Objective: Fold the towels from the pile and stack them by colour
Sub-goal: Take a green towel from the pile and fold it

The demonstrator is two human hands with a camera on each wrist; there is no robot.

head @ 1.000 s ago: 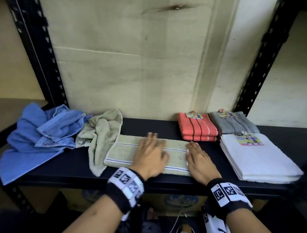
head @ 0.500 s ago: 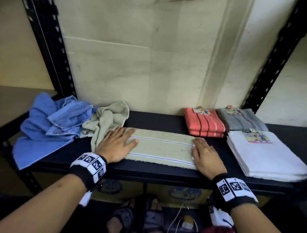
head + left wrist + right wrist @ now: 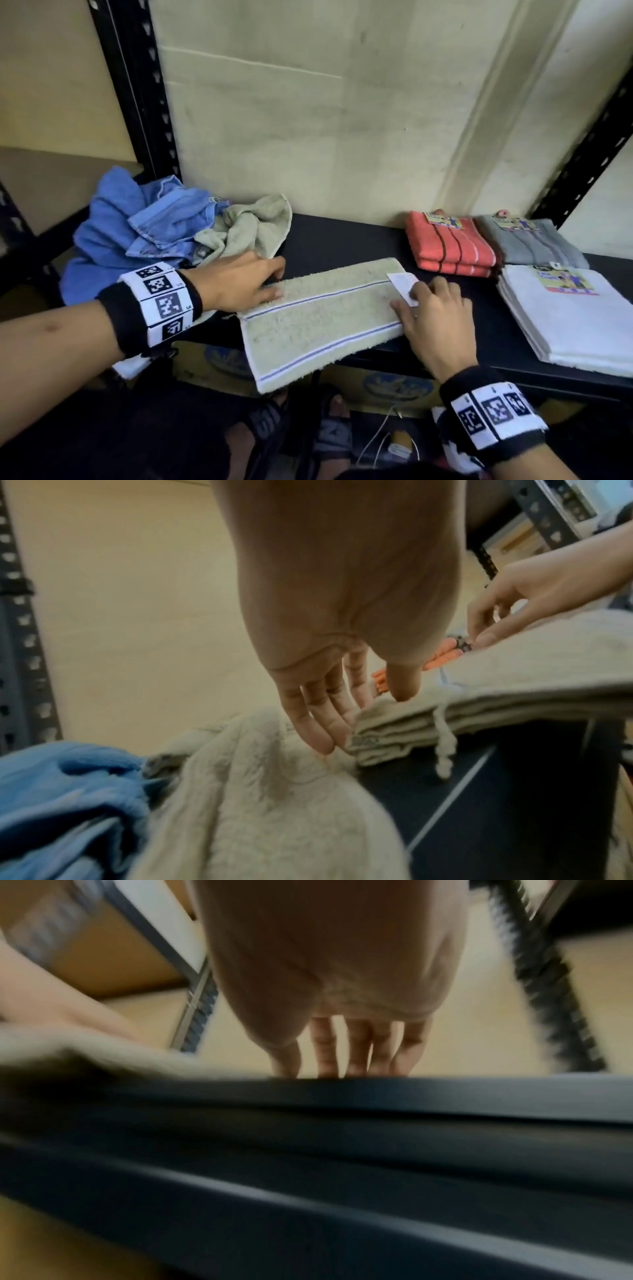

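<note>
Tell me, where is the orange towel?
In the head view the orange towel sits folded at the back right of the shelf, beside the grey towel, behind the white towel.

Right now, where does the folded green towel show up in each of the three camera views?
Head: the green towel lies centre, its near corner hanging over the shelf edge, between both hands.
Left wrist: its layered end sits right of centre, at the left hand's fingertips.
Right wrist: a blurred pale edge at left.
Shared landmark: the black shelf.
</note>
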